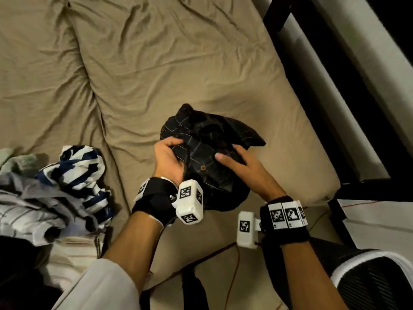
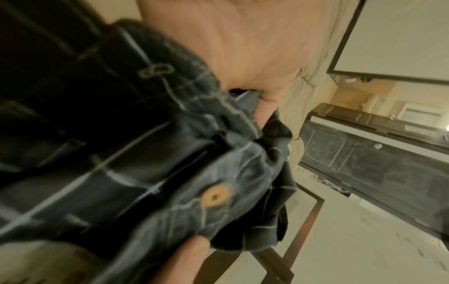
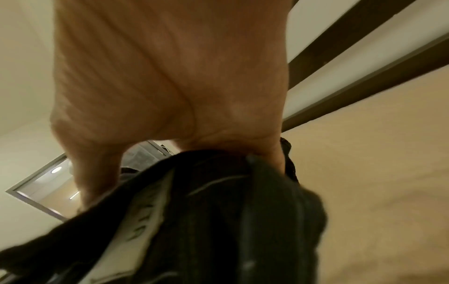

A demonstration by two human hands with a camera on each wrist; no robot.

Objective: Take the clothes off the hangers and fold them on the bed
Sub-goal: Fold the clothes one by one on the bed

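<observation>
Bed (image 1: 156, 63) beneath; both hands, left (image 1: 167, 157) and right (image 1: 241, 166), curled round shirt (image 1: 210, 139), bunched, likely for folding.

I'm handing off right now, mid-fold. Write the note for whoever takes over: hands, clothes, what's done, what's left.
Left hand: grips the dark plaid shirt at its left edge, by the button placket.
Right hand: grips the same shirt from the right, thumb on top.
Shirt: bunched and lifted just over the bed, not laid flat; no hanger can be made out in it.
Pile: unfolded clothes at the bed's left edge, a blue-and-white striped top on it.
Done: no folded garment shows.
Left: spread and fold the plaid shirt, then work through the pile.
</observation>
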